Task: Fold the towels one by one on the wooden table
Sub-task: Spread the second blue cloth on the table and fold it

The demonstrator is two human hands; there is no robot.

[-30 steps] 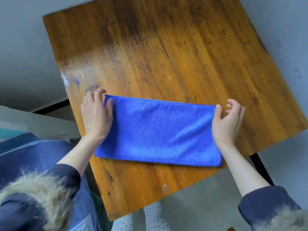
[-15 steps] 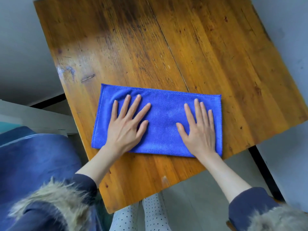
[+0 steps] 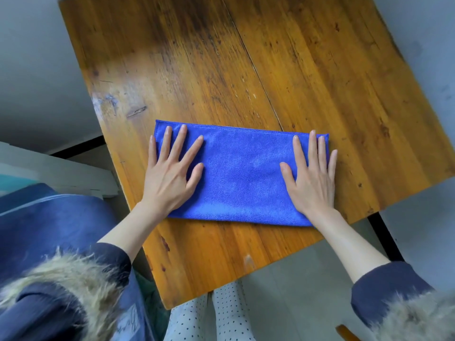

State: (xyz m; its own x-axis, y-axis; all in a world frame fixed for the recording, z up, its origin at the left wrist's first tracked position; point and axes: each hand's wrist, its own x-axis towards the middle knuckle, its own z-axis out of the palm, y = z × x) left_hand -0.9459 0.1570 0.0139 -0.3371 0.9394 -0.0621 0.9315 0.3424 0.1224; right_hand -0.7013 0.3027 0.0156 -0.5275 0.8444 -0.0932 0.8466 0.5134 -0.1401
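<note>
A blue towel (image 3: 242, 175) lies folded into a long rectangle on the wooden table (image 3: 246, 70), near its front edge. My left hand (image 3: 171, 173) rests flat on the towel's left end, fingers spread, little finger just past the left edge. My right hand (image 3: 311, 178) lies flat on the towel's right end, its little finger over the right edge. Both palms press down on the cloth and neither grips it.
A blue cloth-covered thing (image 3: 56, 232) sits low at the left beside a white frame (image 3: 61, 173). The table's corner (image 3: 165, 303) points toward me, with grey floor (image 3: 307, 291) and my dotted trouser legs (image 3: 216, 318) below. Black table legs show at both sides.
A second ago my hands held the towel's two ends. They then lay flat near its middle and have since slid apart to the left and right ends.
</note>
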